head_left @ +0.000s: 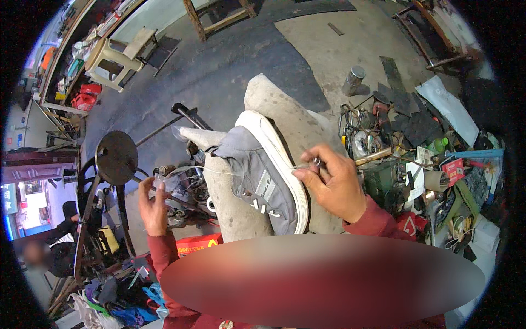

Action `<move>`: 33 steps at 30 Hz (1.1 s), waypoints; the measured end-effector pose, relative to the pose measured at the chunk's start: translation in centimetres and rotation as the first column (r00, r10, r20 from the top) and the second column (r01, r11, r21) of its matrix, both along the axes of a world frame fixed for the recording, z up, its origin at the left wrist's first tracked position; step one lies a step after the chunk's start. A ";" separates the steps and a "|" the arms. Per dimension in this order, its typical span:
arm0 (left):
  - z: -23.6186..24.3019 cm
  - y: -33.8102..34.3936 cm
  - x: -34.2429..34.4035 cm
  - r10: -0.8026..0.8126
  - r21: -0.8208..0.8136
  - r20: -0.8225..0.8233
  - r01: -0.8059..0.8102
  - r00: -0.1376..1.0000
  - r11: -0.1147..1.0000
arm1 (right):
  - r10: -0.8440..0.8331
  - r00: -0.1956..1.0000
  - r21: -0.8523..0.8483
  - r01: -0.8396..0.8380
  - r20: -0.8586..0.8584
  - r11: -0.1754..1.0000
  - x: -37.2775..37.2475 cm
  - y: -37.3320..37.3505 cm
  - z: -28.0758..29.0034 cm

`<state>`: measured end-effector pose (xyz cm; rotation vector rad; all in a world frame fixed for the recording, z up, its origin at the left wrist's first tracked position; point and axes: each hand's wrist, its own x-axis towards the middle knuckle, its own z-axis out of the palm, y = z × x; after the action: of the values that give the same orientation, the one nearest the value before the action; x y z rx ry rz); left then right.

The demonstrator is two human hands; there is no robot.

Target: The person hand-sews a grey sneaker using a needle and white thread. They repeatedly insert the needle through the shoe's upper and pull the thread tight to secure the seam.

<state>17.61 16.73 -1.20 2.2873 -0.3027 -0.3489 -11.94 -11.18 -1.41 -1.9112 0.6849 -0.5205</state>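
A grey canvas sneaker [263, 181] with a white sole [279, 164] and white laces lies tilted on its side across my lap, on a spotted beige cloth [323, 203]. At the sole's edge, my right hand [334, 183] is closed around what looks like a sewing awl [316, 162]; most of it is hidden by the fingers, with a thin point toward the sole. My left hand [153, 205], off to the left of the shoe, pinches a pale thread [192, 169]. The thread runs loosely from those fingertips to the shoe's upper.
A round metal plate [116, 157] on a stand rises at left. Tools and scraps are heaped at right, near a steel flask [353, 80]. A plastic stool [112, 63] stands far left. At lower left another person [66, 219] sits near bags.
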 end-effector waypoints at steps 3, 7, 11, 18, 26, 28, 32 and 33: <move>2.1 -2.4 -3.5 -0.102 -0.340 0.137 0.144 0.985 0.929 | -0.059 0.983 -0.172 0.090 0.173 0.981 -0.7 -0.2 0.6; 3.8 -7.2 -9.2 -0.382 -0.747 -0.245 0.078 0.891 0.660 | 0.107 0.988 -0.152 -0.089 0.115 0.984 -2.8 0.4 1.3; 4.6 -10.9 -10.1 -0.589 -0.575 -0.425 0.298 0.687 0.762 | 0.191 0.975 -0.060 -0.185 0.113 0.981 -3.8 1.9 1.2; 3.8 -14.4 -10.2 -0.678 -0.340 -0.456 0.591 0.576 0.731 | 0.217 0.975 -0.067 -0.213 0.052 0.975 -3.8 2.2 0.8; 3.0 -15.1 -12.1 -0.606 -0.418 -0.525 0.440 0.597 0.795 | 0.270 0.947 -0.130 -0.293 -0.171 0.947 -3.3 1.3 3.0; 2.6 -14.9 -12.3 -0.582 -0.418 -0.553 0.406 0.596 0.813 | 0.300 0.909 -0.187 -0.361 -0.289 0.914 -3.0 0.4 3.9; 1.4 -14.6 -12.5 -0.573 -0.461 -0.559 0.349 0.599 0.816 | 0.466 0.846 0.003 -0.482 -0.260 0.876 -0.9 -3.0 4.4; 1.1 -14.6 -12.4 -0.573 -0.463 -0.546 0.350 0.611 0.814 | 0.511 0.836 0.134 -0.493 -0.201 0.860 -0.3 -4.2 4.4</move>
<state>5.21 2.14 -0.09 1.5870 -0.5393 -1.2744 -12.25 -15.41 2.96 -1.9945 0.3094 0.0643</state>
